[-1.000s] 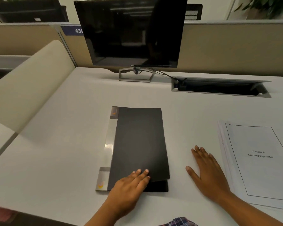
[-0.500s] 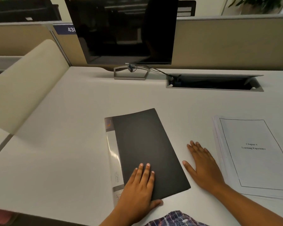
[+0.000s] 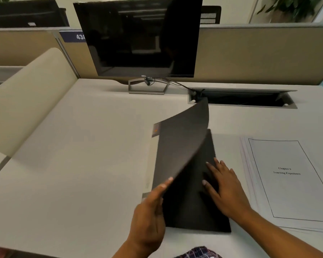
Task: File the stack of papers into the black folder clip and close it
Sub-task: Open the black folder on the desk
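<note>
My left hand (image 3: 147, 218) has bare desk (image 3: 78, 164) open to its left, while the raised folder cover (image 3: 181, 146) walls it from my right hand (image 3: 226, 189), which is hemmed on its right by the paper stack (image 3: 287, 179), with the monitor (image 3: 140, 38) blocking the far side.

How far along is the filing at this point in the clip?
Early. Done: nothing is filed; the stack of papers lies untouched on the desk, right of the black folder. In hand: the left hand lifts the front cover while the right hand presses the inside. Left: insert the papers, clip, close.
</note>
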A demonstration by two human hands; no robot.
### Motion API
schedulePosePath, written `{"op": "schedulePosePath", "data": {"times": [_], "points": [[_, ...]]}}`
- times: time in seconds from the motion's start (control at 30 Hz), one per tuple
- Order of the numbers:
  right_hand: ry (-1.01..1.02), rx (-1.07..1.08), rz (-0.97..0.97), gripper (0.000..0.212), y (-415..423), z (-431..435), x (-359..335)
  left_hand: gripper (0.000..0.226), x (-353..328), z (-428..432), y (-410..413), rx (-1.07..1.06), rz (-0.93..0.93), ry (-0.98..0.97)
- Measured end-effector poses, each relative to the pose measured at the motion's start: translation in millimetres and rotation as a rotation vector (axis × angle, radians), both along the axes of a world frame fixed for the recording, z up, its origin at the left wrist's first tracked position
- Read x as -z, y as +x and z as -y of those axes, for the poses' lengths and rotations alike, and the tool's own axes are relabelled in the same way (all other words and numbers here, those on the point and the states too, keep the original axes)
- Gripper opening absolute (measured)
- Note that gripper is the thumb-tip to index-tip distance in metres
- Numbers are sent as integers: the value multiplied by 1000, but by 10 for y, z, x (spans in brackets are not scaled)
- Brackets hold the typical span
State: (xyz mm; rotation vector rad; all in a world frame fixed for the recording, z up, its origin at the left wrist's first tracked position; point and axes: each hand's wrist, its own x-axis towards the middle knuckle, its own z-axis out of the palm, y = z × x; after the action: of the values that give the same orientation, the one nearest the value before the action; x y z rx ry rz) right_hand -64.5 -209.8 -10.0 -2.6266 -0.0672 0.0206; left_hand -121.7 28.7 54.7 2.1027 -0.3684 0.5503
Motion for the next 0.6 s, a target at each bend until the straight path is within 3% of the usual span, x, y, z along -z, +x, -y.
{"op": "schedulePosePath", "data": {"times": [0.13,0.27,0.4,0.43,0.5,0.53,0.6], "points": [[-89,-49,-41,69,-49,-41,-22,18,-19,-124,11,-374,-20,-387],[-210,-74,-139,72,-70,-11,92,59,8,-264,-111,-565,-211,-809],[-265,-135,-147,71,-62,47,167,60,285,-630,-253,-896,-443,-998],[-269,-139,-148,71,-51,44,176,61,334,-741,-301,-988,-447,-974],[-280,-147,-148,70,-32,15,192,81,330,-786,-386,-1087,-405,-580],[-285,-151,-146,70,-22,-11,200,93,328,-782,-415,-1047,-343,-357],[-284,-160,-129,70,-7,-81,213,98,357,-742,-435,-855,-226,-194]]}}
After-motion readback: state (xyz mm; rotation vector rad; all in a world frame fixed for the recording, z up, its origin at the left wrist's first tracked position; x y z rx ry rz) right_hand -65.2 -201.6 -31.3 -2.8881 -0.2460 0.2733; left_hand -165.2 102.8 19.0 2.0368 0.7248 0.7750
